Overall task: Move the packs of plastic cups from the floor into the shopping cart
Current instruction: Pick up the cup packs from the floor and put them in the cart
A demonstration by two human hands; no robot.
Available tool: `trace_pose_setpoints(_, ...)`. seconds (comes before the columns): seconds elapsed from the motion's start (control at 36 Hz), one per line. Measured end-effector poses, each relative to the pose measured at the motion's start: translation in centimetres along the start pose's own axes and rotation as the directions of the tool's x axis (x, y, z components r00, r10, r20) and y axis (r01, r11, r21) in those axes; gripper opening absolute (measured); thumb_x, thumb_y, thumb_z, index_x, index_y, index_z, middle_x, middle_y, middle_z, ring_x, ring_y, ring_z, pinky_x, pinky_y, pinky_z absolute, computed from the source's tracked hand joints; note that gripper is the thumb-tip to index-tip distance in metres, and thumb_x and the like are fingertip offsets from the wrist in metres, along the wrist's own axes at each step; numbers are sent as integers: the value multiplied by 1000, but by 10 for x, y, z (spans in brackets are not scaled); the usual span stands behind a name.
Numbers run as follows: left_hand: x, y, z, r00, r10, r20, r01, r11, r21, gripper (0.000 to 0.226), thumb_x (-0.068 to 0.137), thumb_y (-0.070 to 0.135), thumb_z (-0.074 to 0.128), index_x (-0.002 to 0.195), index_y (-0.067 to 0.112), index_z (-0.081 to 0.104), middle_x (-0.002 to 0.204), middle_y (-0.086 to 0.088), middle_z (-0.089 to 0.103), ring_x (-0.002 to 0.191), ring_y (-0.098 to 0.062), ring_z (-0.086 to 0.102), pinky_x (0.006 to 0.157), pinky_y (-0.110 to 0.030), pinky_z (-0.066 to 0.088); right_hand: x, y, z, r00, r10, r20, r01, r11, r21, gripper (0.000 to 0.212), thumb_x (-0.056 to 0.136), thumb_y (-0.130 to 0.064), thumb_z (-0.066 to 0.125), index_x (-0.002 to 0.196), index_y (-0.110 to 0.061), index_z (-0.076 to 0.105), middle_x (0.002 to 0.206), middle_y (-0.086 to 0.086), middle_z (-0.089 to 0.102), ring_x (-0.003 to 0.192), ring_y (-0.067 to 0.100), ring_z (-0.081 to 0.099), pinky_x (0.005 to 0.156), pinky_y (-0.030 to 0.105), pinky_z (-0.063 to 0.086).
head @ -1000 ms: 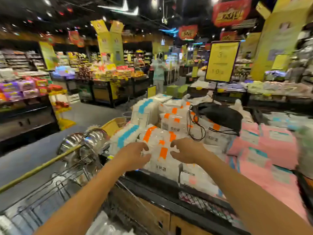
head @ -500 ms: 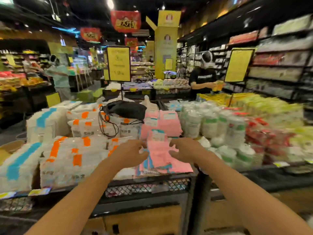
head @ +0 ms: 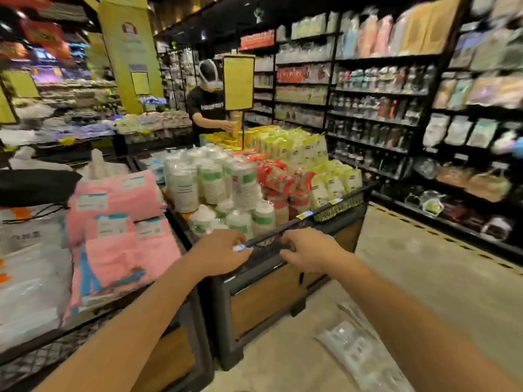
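Observation:
Clear packs of plastic cups (head: 358, 349) lie on the pale floor at the lower right, partly hidden under my right forearm. My left hand (head: 219, 256) and my right hand (head: 304, 254) are held out side by side at waist height in front of a display bin, fingers loosely curled, nothing in either. Both hands are well above the packs and to their upper left. The shopping cart is out of view.
A black and wood display bin (head: 268, 287) full of wrapped cup stacks (head: 226, 188) stands right ahead. Pink packs (head: 119, 236) fill the bin at the left. Tall shelves (head: 396, 108) line the right side of the aisle. A person (head: 210, 108) stands behind the bins.
The view has swung right, away from the cart and the orange-labelled packs, across the pink packs to the cup bin and the aisle floor. Both hands stay out in front, empty.

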State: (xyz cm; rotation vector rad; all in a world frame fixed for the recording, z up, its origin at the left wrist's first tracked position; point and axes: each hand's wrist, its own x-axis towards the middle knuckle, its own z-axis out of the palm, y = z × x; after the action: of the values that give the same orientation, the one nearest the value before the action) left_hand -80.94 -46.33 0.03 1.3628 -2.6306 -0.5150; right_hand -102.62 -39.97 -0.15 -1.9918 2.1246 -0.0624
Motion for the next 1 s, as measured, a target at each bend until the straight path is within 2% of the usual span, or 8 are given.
trace_pose_setpoints(0.11,37,47,18,989,131,71,-132,991,15,39,97,43,50,130,22,57,134,1,57,119,-18,55,98,-31,45,-14,51,3,991,130,-4,-130,991,19,45,107,-48,49,144,-24,54,126,2,69,97,23,66,79,39,60)
trace_pose_setpoints(0.19,67,68,26,971,203,122,-207,978,19,42,97,45,48,133,25,55,135,4,57,119,-15,55,96,-30,47,-23,78,-1,978,208,-30,-207,978,34,47,106,-49,49,145,-23,54,133,3,67,112,26,67,93,45,61)
trace_pose_setpoints(0.28,94,87,32,945,287,160,-295,955,32,41,97,46,47,132,26,55,132,6,58,114,-13,57,93,-28,48,-31,102,-2,958,284,-42,-282,958,60,47,107,-45,50,146,-19,54,138,6,64,123,28,62,100,44,57)
trace_pose_setpoints(0.33,111,99,37,924,332,189,-344,938,34,40,98,45,47,131,25,55,127,6,59,112,-14,58,94,-33,50,-36,116,-2,941,336,-46,-332,940,79,47,108,-42,51,146,-16,54,141,7,62,127,28,60,102,42,54)
trace_pose_setpoints(0.47,151,116,51,849,458,263,-476,880,5,37,96,47,48,126,28,57,125,7,60,107,-11,60,92,-35,52,-51,132,0,868,494,-42,-482,861,162,46,109,-39,51,147,-14,53,145,7,60,129,28,59,101,36,48)
trace_pose_setpoints(0.61,177,129,60,771,557,309,-583,813,-11,41,95,48,50,129,26,57,126,5,62,109,-14,60,92,-35,52,-59,137,7,777,627,-61,-604,769,209,47,108,-39,52,148,-15,52,147,8,58,131,27,57,104,37,47)
trace_pose_setpoints(0.92,225,156,94,674,641,368,-669,741,-65,40,93,47,51,126,28,59,126,4,62,111,-16,59,90,-33,50,-69,162,20,640,766,-55,-745,637,199,47,104,-45,54,145,-21,57,141,6,64,128,27,61,105,46,53)
trace_pose_setpoints(1.0,243,171,103,658,650,379,-680,730,-70,41,93,47,51,127,26,59,125,2,62,111,-16,59,93,-37,51,-64,181,21,621,782,-44,-762,616,199,47,104,-46,54,144,-22,57,138,6,65,125,28,62,104,48,54)
